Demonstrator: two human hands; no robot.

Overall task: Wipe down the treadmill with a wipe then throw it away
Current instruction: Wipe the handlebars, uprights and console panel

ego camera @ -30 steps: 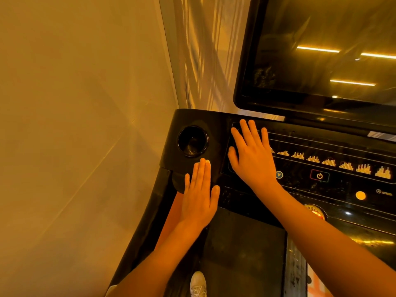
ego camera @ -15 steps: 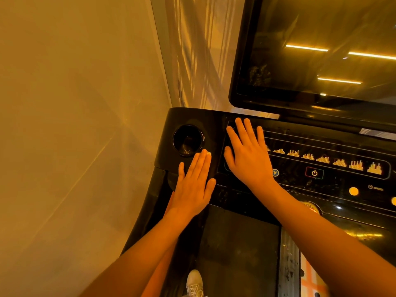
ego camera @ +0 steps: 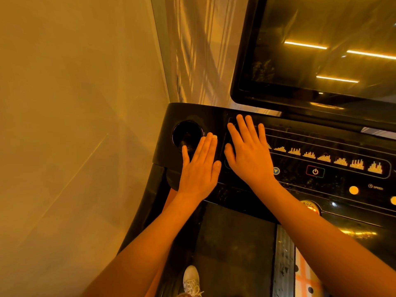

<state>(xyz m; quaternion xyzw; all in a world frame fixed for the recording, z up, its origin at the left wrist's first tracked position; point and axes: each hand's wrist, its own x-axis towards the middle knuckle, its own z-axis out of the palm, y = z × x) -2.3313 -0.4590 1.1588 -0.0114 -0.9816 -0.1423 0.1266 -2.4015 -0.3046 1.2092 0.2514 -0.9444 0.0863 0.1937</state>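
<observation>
The black treadmill console [ego camera: 321, 181] fills the right of the head view, with lit orange program icons and a power button [ego camera: 315, 171]. My left hand [ego camera: 199, 168] lies flat, fingers straight, on the console's left end beside the round cup holder [ego camera: 186, 133]. My right hand [ego camera: 248, 151] lies flat with spread fingers on the left part of the control panel. No wipe is visible; anything under the palms is hidden.
A large dark screen [ego camera: 321, 46] stands above the console. A plain wall [ego camera: 75, 103] runs close along the left. The treadmill belt [ego camera: 233, 254] lies below, with a white shoe [ego camera: 190, 279] on it. An orange round button [ego camera: 353, 190] sits to the right.
My left hand has slid forward up the console's left end towards the cup holder. My right hand has stayed on the panel's left part.
</observation>
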